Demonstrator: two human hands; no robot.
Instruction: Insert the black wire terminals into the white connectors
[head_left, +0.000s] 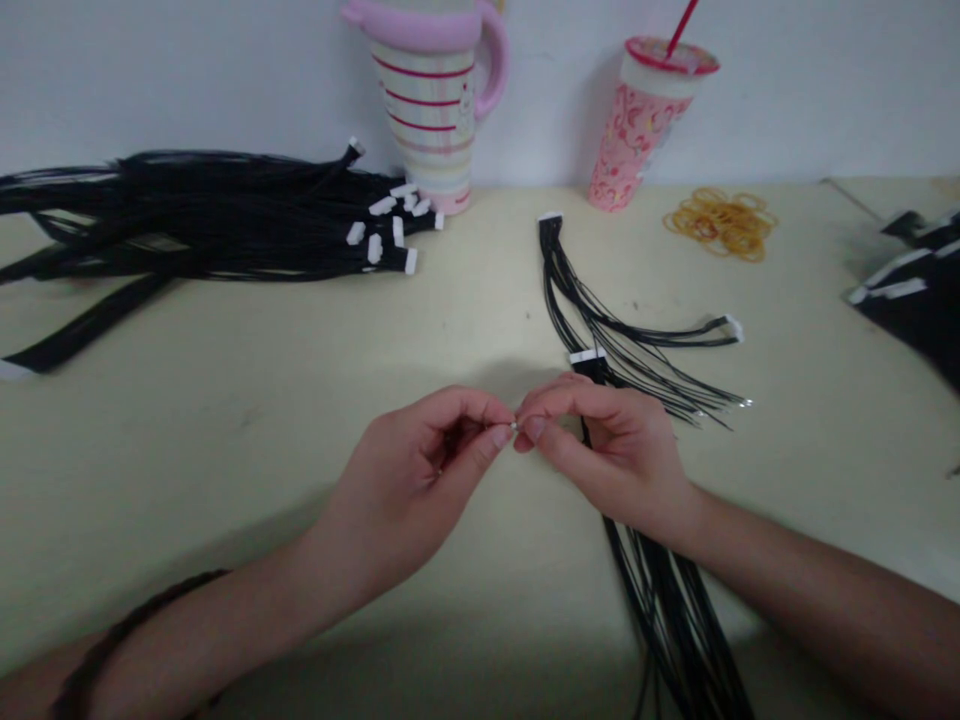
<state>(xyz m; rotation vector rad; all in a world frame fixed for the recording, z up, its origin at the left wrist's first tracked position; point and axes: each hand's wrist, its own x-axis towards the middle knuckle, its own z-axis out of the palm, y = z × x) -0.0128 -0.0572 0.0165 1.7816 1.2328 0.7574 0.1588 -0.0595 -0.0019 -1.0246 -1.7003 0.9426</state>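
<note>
My left hand is closed in a pinch, thumb against forefinger. Opposite it, my right hand pinches too, and the fingertips of both nearly meet. A tiny whitish piece shows between them, too small to name. Under and behind my right hand lies a black wire harness with a white connector at its top end. Another white connector sits just above the right knuckles. Loose wire ends with small metal tips fan out to the right, and more black wires run down past my wrist.
Bundled black cables with white connectors lie at the back left. A striped pitcher and a pink cup with a straw stand by the wall. Rubber bands are piled at the back right, and black items lie at the right edge.
</note>
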